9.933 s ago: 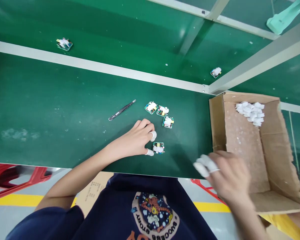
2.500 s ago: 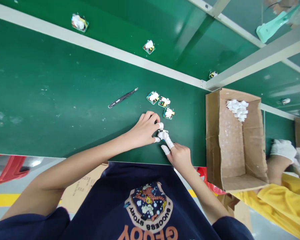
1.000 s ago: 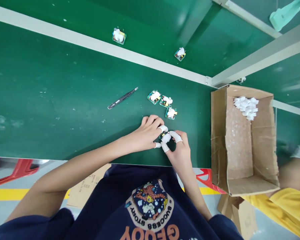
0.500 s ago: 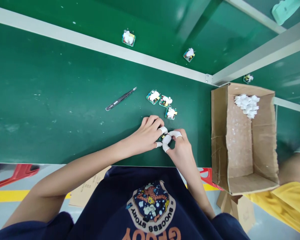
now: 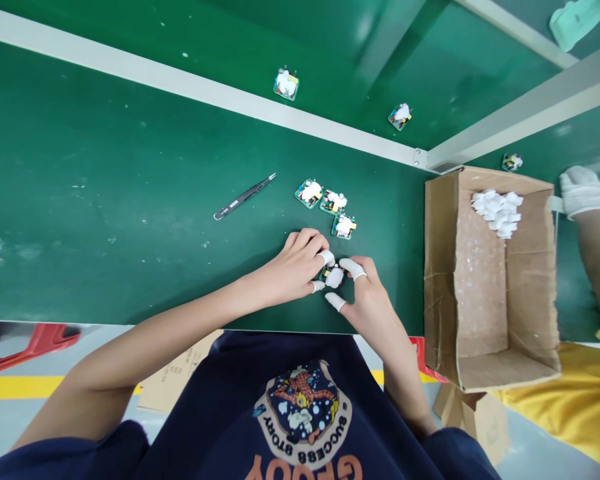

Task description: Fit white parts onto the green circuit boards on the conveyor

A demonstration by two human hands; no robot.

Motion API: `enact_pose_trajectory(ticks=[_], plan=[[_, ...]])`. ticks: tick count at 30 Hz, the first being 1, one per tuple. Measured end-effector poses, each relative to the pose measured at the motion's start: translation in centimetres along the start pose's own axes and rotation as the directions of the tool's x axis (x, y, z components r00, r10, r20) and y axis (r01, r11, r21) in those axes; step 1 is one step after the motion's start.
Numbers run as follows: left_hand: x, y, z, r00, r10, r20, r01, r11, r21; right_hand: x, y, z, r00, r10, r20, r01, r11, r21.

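A small circuit board [image 5: 326, 272] sits on the green table between my hands, with a round white pad [image 5: 335, 278] lying on top of it. My left hand [image 5: 300, 267] grips the board's left side between thumb and fingers in white finger cots. My right hand [image 5: 367, 293], also in finger cots, is at the board's right with thumb and index finger spread apart. Its index fingertip is close to the board's edge; whether it touches I cannot tell. Just beyond are three similar boards [image 5: 309, 193] topped with white material.
Black tweezers [image 5: 245, 197] lie left of the boards. A cardboard box [image 5: 530, 287] holding white pads [image 5: 499, 212] stands at the right. Behind a pale rail [image 5: 200, 87] are more boards [image 5: 286, 85]. A co-worker's gloved hand [image 5: 587, 192] is beyond the box.
My right thumb and index finger have parted from the white pad, which now rests on the board. Boards behind the rail have shifted right. A co-worker's gloved hand has come into view.
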State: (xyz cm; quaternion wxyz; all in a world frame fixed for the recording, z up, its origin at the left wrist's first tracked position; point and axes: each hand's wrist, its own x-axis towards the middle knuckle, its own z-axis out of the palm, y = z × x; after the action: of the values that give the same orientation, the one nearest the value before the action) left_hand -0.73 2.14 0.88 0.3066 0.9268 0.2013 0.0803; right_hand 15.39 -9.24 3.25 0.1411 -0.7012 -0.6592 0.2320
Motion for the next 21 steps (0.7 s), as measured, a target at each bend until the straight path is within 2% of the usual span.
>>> enact_pose_trajectory(ticks=[7, 12, 14, 17, 19, 21], plan=[[0.1, -0.1, 0.1, 1.000, -0.023, -0.011, 0.023, 1.000, -0.002, 0.9, 0.1, -0.3, 0.995, -0.093, -0.024, 0.086, 0.975, -0.203], [0.1, -0.1, 0.1, 1.000, -0.020, -0.016, 0.020, 1.000, 0.011, 1.2, 0.1, -0.6, 0.993, -0.115, -0.025, 0.107, 0.971, -0.216], [0.1, -0.2, 0.1, 1.000, -0.020, -0.014, 0.020, 1.000, 0.014, 1.0, 0.5, -0.7, 0.992, -0.127, -0.026, 0.121, 0.979, -0.165], [0.0, -0.1, 0.1, 1.000, -0.013, -0.021, 0.014, 1.000, 0.007, 0.9, 1.4, -0.9, 0.991, -0.132, 0.014, 0.131, 0.990, 0.045], [0.0, -0.1, 0.0, 1.000, -0.006, -0.022, 0.006, 1.000, 0.002, 1.0, 1.9, -0.9, 0.995, -0.092, 0.025, 0.087, 0.981, 0.172], [0.0, -0.1, -0.1, 1.000, -0.004, -0.020, 0.004, 1.000, 0.000, 1.2, 2.4, -0.8, 0.999, -0.047, 0.008, 0.044, 0.974, 0.221]])
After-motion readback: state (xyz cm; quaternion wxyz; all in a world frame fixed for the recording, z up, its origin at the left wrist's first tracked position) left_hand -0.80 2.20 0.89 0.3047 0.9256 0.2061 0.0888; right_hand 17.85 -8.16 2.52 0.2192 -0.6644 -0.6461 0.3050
